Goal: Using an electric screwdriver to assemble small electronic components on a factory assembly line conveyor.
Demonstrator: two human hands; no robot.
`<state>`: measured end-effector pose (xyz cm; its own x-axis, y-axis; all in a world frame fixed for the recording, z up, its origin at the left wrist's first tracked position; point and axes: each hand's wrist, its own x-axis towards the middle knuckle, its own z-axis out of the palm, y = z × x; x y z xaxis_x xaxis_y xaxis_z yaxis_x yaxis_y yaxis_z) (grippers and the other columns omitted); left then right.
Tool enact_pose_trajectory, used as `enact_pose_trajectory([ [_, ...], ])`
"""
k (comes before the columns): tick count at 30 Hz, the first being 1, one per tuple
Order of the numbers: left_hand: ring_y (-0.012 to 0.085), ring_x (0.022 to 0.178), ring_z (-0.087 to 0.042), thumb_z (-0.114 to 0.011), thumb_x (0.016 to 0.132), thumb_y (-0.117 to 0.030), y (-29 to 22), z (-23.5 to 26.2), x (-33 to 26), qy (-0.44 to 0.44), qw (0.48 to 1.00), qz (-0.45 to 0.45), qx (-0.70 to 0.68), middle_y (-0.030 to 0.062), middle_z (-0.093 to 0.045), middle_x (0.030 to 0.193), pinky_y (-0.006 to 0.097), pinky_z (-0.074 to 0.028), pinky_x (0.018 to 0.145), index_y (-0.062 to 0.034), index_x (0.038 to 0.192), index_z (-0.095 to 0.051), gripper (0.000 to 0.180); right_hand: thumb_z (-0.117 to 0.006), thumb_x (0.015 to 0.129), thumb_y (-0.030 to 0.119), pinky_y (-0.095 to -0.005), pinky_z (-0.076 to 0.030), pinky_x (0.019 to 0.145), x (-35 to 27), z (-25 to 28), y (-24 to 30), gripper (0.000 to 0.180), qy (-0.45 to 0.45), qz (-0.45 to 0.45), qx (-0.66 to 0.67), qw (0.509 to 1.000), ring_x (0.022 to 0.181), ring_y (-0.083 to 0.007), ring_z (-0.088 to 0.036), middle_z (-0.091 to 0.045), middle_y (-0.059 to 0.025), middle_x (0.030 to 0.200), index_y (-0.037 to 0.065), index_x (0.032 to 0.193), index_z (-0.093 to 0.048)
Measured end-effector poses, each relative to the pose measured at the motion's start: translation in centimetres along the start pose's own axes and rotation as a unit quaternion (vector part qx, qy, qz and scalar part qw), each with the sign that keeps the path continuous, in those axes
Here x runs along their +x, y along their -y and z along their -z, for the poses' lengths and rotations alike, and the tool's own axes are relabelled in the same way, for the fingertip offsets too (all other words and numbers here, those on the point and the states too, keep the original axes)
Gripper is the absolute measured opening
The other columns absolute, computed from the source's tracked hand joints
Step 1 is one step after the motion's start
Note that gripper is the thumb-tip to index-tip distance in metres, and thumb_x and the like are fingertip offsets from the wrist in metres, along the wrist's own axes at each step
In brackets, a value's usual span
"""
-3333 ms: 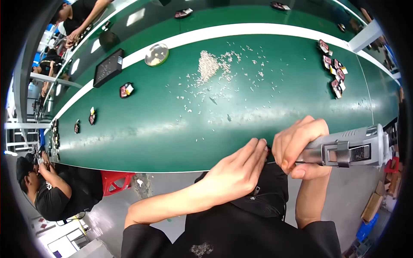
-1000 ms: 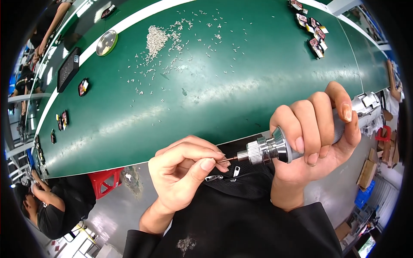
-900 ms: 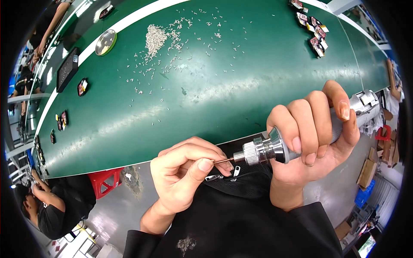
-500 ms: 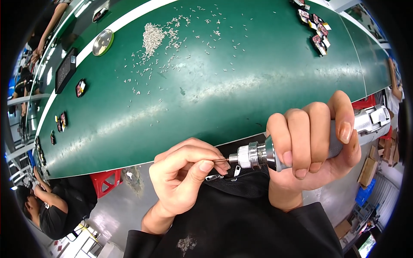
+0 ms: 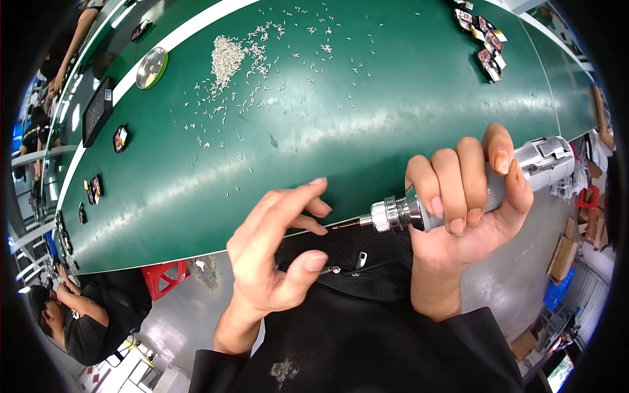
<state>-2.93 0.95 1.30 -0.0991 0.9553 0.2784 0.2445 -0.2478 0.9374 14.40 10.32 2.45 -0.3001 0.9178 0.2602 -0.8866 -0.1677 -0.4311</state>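
Observation:
A silver electric screwdriver (image 5: 549,164) lies in my right hand (image 5: 468,216), whose fingers wrap around its body. Its thin coppery bit (image 5: 344,225) points left, just above the table's near edge. My left hand (image 5: 265,255) is open and empty, thumb and fingers apart, close to the bit's tip but not visibly touching it. Farther off on the green table (image 5: 327,157) is a heap of tiny silvery pieces (image 5: 227,60), with many more strewn around it. They look like small screws or pins, too small to tell which.
A round clear dish (image 5: 152,67) and a black box (image 5: 98,112) are at the left. Small black parts with labels (image 5: 487,42) cluster at the far right, others along the left edge. A red stool (image 5: 164,278) and a seated person (image 5: 85,314) are at lower left.
My left hand has let go of the bit and spread its fingers. The screwdriver in my right hand has moved slightly up and left.

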Motion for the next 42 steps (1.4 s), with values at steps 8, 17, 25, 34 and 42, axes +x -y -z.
enact_pose_trajectory([
  [8, 0.0177, 0.083, -0.059, -0.058, 0.088, -0.011, 3.0, 11.1, 9.1, -0.121, 0.958, 0.02, 0.258, 0.0112, -0.062, 0.092, 0.028, -0.046, 0.078, 0.0041, 0.114, -0.058, 0.03, -0.044, 0.09, 0.018, -0.0305, -0.038, 0.053, -1.0, 1.7, -2.2, 0.011, -0.133, -0.004, 0.009, 0.991, 0.041, -0.0129, -0.038, -0.037, -0.001, 0.05, 0.008, 0.087, -0.046],
  [17, 0.0407, 0.101, -0.055, -0.065, 0.08, -0.037, 12.6, 25.0, 24.3, -0.169, 0.779, 0.09, 0.597, 0.0273, -0.058, 0.103, 0.045, -0.044, 0.089, 0.0038, 0.11, -0.056, 0.052, -0.047, 0.086, 0.015, -0.0308, -0.039, 0.054, -1.4, 2.2, -1.8, 0.008, -0.103, -0.04, 0.04, 0.993, 0.041, -0.0136, -0.041, -0.04, -0.0026, 0.049, 0.008, 0.082, -0.046],
  [25, 0.0412, 0.086, -0.062, -0.065, 0.075, -0.012, 14.9, 26.8, 25.9, -0.133, 0.743, 0.077, 0.651, 0.0271, -0.063, 0.087, 0.046, -0.049, 0.08, 0.0065, 0.095, -0.055, 0.029, -0.049, 0.088, 0.019, -0.0313, -0.039, 0.054, -1.4, 1.9, -2.1, 0.011, -0.094, -0.044, 0.034, 0.994, 0.042, -0.0134, -0.039, -0.039, -0.0018, 0.049, 0.009, 0.083, -0.048],
  [34, 0.029, 0.095, -0.059, -0.066, 0.074, 0.001, 3.9, 13.0, 18.9, 0.044, 0.88, -0.063, 0.469, 0.0166, -0.061, 0.101, 0.037, -0.048, 0.085, 0.0011, 0.108, -0.056, 0.035, -0.046, 0.089, 0.014, -0.0309, -0.038, 0.058, -1.6, 2.7, -1.8, 0.006, -0.076, -0.058, 0.075, 0.993, 0.047, -0.0138, -0.043, -0.04, -0.0016, 0.053, 0.009, 0.087, -0.049],
  [42, 0.0333, 0.11, -0.053, -0.069, 0.064, 0.002, -2.4, 1.4, 6.6, 0.355, 0.848, -0.137, 0.369, 0.0186, -0.053, 0.122, 0.036, -0.052, 0.083, 0.0098, 0.116, -0.053, 0.055, -0.047, 0.089, 0.017, -0.0303, -0.038, 0.056, -2.4, 2.6, -1.3, 0.009, -0.074, -0.069, 0.054, 0.993, 0.044, -0.0133, -0.043, -0.04, -0.0009, 0.051, 0.009, 0.086, -0.048],
])
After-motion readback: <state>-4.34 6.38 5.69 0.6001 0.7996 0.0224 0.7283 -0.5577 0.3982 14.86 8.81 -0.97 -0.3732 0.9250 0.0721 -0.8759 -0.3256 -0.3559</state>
